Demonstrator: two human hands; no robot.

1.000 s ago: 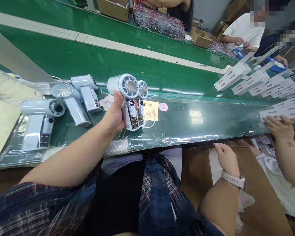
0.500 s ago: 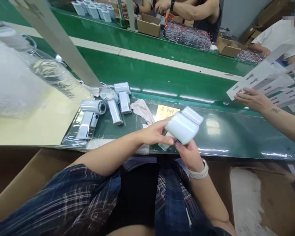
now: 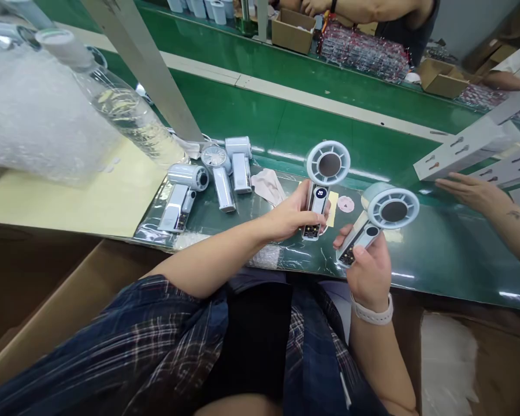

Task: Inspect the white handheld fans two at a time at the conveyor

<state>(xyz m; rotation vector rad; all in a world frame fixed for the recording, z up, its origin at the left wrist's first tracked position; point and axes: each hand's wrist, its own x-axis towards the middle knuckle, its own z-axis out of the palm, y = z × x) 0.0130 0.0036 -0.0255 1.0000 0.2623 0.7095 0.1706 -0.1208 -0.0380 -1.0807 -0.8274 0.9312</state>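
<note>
My left hand [image 3: 292, 216] is closed around the handle of a light blue handheld fan [image 3: 328, 164], held upright with its round grille toward me. A small display on it reads 20. Just to the right, my right hand [image 3: 370, 268] grips a second light blue fan [image 3: 393, 211], tilted to the right, its small round display dark. Circuit parts show at the lower handles of both. Behind the hands lie a yellow note [image 3: 333, 209] and a pink round sticker [image 3: 345, 204]. A crumpled pale cloth [image 3: 268, 186] rests left of them.
Several fans [image 3: 223, 188] lie on the green bench at left, near a clear bottle [image 3: 130, 115] and bubble wrap [image 3: 39, 115]. A slanted metal post [image 3: 151, 69] rises there. At right another person's hand [image 3: 472, 193] touches white boxes [image 3: 455, 147].
The two fans, close together before, are now apart, one in each hand, with their grilles turned toward me. The left one's display shows lit. The view has shifted.
</note>
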